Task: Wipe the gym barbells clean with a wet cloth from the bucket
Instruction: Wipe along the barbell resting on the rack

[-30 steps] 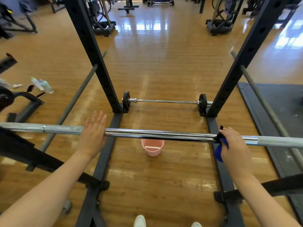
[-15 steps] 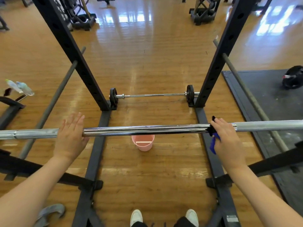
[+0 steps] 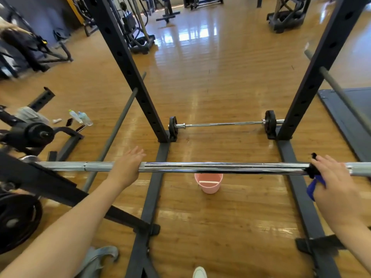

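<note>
A long chrome barbell lies across the rack at waist height, spanning the view. My left hand rests flat on top of it left of centre, fingers straight and together. My right hand wraps a blue cloth around the bar near its right end; a dark edge of cloth shows over the bar. Under the bar on the floor stands a pink bucket. A second, smaller barbell with black plates lies on the floor between the rack's far uprights.
Black rack uprights rise left and right, with base rails along the floor. Grey safety bars slope beside them. Weight plates sit at left, water bottles on the wooden floor, a dark mat at right.
My view has turned left and lifted, so more of the left-side equipment shows. Both hands keep their places on the bar, the right one still holding the cloth at the right end.
</note>
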`<action>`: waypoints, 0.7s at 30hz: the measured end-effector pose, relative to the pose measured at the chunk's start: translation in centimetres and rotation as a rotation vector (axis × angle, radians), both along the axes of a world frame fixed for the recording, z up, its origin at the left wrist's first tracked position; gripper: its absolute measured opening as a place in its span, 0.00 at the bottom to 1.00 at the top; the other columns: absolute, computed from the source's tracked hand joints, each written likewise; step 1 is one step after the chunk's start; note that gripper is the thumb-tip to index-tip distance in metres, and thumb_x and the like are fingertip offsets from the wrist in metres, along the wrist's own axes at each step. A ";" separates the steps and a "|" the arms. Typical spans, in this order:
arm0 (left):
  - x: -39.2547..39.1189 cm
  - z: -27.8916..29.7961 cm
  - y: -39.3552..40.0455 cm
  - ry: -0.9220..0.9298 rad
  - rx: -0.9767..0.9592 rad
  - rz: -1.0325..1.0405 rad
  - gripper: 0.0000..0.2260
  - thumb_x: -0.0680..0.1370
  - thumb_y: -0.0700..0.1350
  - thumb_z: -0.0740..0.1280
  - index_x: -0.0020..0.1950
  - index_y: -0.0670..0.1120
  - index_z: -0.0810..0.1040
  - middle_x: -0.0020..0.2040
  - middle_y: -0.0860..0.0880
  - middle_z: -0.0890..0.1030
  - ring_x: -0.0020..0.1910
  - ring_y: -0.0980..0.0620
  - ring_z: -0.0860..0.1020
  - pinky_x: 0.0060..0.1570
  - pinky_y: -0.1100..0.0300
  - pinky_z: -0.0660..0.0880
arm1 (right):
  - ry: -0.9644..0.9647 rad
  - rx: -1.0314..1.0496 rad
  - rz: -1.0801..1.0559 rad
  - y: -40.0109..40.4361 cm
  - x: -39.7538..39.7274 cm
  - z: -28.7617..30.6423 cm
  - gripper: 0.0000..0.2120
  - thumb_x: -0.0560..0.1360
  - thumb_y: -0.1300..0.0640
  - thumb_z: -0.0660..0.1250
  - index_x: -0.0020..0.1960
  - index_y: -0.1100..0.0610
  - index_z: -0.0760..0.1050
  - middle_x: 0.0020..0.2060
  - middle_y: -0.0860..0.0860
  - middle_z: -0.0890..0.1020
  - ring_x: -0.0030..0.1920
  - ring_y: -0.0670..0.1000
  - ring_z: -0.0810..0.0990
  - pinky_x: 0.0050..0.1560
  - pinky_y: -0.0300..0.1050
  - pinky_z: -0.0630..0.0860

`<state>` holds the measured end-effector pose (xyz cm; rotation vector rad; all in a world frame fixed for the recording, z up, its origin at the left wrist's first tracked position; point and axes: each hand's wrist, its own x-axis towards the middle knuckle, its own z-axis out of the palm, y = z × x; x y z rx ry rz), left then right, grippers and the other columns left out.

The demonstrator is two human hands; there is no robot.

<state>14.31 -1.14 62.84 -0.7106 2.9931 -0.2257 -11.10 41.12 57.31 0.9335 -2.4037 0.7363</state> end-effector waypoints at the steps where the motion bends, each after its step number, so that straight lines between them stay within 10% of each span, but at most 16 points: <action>1: -0.1 0.2 -0.1 -0.024 0.023 0.013 0.25 0.74 0.30 0.63 0.71 0.41 0.69 0.73 0.45 0.66 0.75 0.48 0.60 0.72 0.56 0.56 | 0.006 0.005 -0.006 0.0 0.1 0.1 0.21 0.76 0.60 0.52 0.57 0.73 0.75 0.56 0.69 0.78 0.59 0.68 0.74 0.66 0.66 0.64; 7: -0.7 1.2 -0.2 -0.147 0.096 0.030 0.24 0.76 0.33 0.63 0.70 0.47 0.70 0.74 0.49 0.65 0.75 0.51 0.57 0.72 0.56 0.56 | 0.052 0.000 0.003 0.3 0.0 0.5 0.21 0.74 0.61 0.52 0.57 0.72 0.76 0.55 0.67 0.79 0.58 0.67 0.76 0.73 0.48 0.55; 13: -0.1 -0.8 2.2 0.065 -0.041 0.009 0.30 0.60 0.34 0.78 0.61 0.36 0.77 0.60 0.39 0.79 0.63 0.38 0.74 0.66 0.41 0.65 | 0.029 -0.045 -0.035 -0.5 0.6 -0.1 0.19 0.74 0.64 0.53 0.58 0.71 0.76 0.56 0.66 0.79 0.60 0.65 0.75 0.68 0.58 0.62; 21: -1.3 -0.6 2.3 0.060 -0.016 0.032 0.18 0.66 0.27 0.71 0.55 0.36 0.81 0.56 0.39 0.81 0.61 0.39 0.77 0.61 0.44 0.72 | 0.061 -0.006 0.164 -2.0 1.7 0.1 0.20 0.72 0.66 0.53 0.59 0.69 0.76 0.59 0.64 0.78 0.64 0.58 0.70 0.70 0.52 0.60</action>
